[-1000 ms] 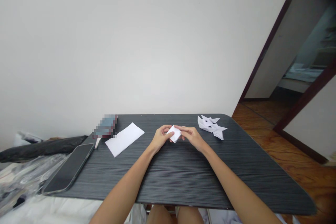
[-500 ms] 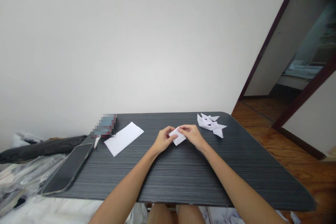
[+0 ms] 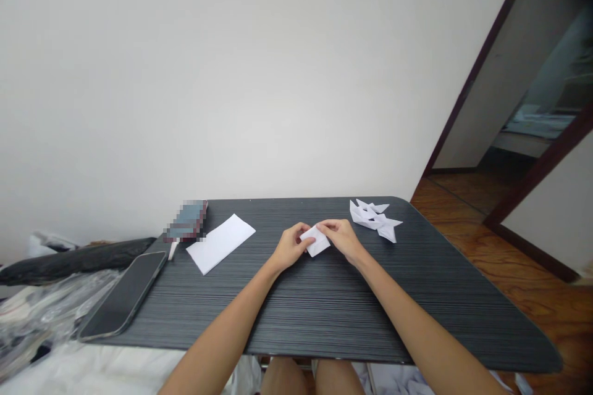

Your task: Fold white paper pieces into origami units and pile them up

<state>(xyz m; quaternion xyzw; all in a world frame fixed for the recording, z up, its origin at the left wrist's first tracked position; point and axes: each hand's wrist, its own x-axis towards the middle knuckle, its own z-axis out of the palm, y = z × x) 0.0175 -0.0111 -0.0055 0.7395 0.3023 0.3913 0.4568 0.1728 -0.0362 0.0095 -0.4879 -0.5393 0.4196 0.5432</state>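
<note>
A small folded piece of white paper [image 3: 319,243] is held just above the dark table, between my two hands. My left hand [image 3: 291,245] pinches its left side, thumb on top and fingers behind. The fingertips of my right hand [image 3: 341,237] pinch its upper edge. Part of the paper is covered by my fingers. Beyond my right hand lie folded white paper shapes [image 3: 373,218] with pointed ends, touching one another. To the left of my hands rests a flat white rectangular sheet of paper [image 3: 221,243].
The dark ridged table [image 3: 324,315] stands against a white wall. On its left edge lies a phone [image 3: 124,296]; behind it is a blurred-out item [image 3: 188,221] with a red edge. Plastic-wrapped things [image 3: 55,308] and a long black bundle [image 3: 78,259] sit left of the table.
The right fingertips have shifted slightly along the upper edge of the small folded paper, showing a little more of it. The view has moved slightly; the other things stay put.
</note>
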